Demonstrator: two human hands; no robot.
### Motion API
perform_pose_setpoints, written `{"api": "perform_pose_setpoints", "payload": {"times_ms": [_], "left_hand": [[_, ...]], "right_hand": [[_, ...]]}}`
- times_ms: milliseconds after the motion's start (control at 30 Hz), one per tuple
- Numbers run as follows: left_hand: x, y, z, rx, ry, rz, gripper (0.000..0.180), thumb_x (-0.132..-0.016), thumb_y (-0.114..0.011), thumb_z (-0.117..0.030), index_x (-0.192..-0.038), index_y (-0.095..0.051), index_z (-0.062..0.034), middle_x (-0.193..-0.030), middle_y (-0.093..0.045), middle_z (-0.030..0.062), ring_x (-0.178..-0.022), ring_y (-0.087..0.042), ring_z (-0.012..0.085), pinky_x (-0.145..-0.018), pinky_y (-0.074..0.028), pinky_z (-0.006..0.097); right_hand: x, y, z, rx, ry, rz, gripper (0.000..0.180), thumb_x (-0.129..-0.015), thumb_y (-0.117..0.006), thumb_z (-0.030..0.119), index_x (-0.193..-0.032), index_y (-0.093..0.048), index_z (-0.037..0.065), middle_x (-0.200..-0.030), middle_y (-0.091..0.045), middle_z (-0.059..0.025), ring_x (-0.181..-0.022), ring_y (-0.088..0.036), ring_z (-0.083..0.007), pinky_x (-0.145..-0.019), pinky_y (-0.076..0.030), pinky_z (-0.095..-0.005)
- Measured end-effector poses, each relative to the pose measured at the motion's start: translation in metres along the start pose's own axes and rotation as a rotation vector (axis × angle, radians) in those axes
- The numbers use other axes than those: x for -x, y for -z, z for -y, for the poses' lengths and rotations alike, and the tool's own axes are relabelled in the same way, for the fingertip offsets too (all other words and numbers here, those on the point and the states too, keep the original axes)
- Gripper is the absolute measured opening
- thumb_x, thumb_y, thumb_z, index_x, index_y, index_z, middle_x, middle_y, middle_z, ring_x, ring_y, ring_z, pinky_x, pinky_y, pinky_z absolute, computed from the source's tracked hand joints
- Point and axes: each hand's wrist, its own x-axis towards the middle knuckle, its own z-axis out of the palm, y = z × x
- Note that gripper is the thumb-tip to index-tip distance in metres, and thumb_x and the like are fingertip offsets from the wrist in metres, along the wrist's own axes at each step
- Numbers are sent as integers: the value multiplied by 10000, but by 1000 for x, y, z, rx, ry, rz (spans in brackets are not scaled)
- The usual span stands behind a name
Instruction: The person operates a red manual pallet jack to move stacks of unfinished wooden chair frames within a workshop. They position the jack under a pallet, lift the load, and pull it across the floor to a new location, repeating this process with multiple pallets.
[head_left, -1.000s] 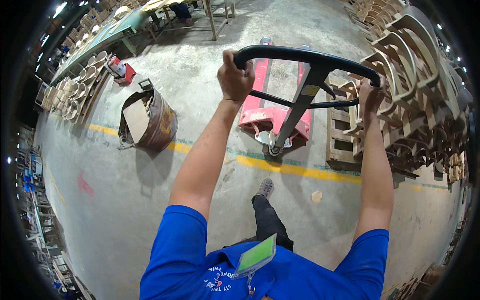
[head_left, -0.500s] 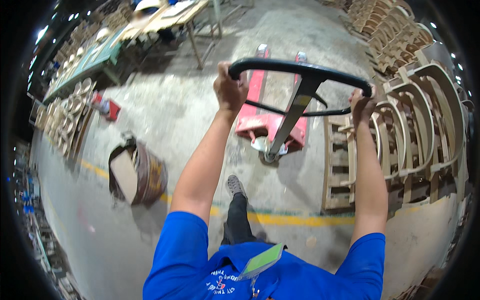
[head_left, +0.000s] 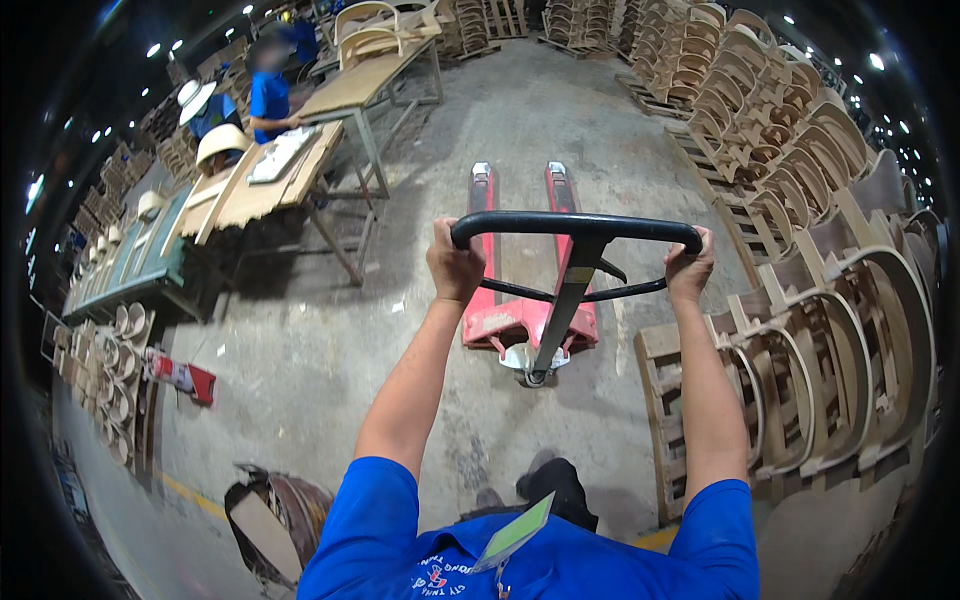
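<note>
Both my arms reach forward to the black loop handle (head_left: 590, 222) of a red pallet jack (head_left: 510, 322). My left hand (head_left: 456, 262) is wrapped round the loop's left end, and my right hand (head_left: 690, 265) grips its right end. A small lever sits inside the loop, touched by neither hand. From the handle a grey bar slopes down to the jack's base. The two forks point away from me along the concrete floor, and no load rests on them.
Pallets of curved wooden frames (head_left: 850, 350) line the right side. At left stand worktables (head_left: 270, 180) with two people by them. A red object (head_left: 185, 378) and a brown bin (head_left: 285, 525) are on the floor at left. More stacked frames stand far ahead.
I have moved forward with the pallet jack; the bin and yellow floor line now lie lower in view. The workers at the tables have come into sight. Both hands keep hold of the handle.
</note>
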Motion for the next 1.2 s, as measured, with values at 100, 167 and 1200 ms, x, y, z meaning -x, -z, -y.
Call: {"api": "perform_pose_setpoints", "payload": {"times_ms": [100,167,1200], "left_hand": [[-43,-64,42,46,-15,-19,231,-881,-675,-30,-1028,-499,-59,-716,-620,145,-661,-700,357,-603,-532,399],[-76,-110,69,48,-26,-35,215,-856,-633,-26,-1033,-517,-67,-775,-636,178,-701,-675,427,-622,-525,459],[-494,-676,462,39,160,-44,220,-833,-672,39,-976,-521,-31,-740,-626,161,-714,-711,338,-658,-525,386]], "right_hand": [[-65,-51,-33,57,158,-45,199,-864,-589,-26,-1047,-583,51,-780,-634,-92,-690,-667,-226,-669,-536,-348],[-110,-89,-54,85,272,-65,235,-894,-548,-76,-1090,-558,52,-759,-576,-37,-622,-585,-154,-556,-506,-302],[-660,-673,-307,194,-36,-2,277,-817,-718,-4,-1048,-606,101,-864,-710,-151,-863,-730,-352,-763,-541,-428]]}}
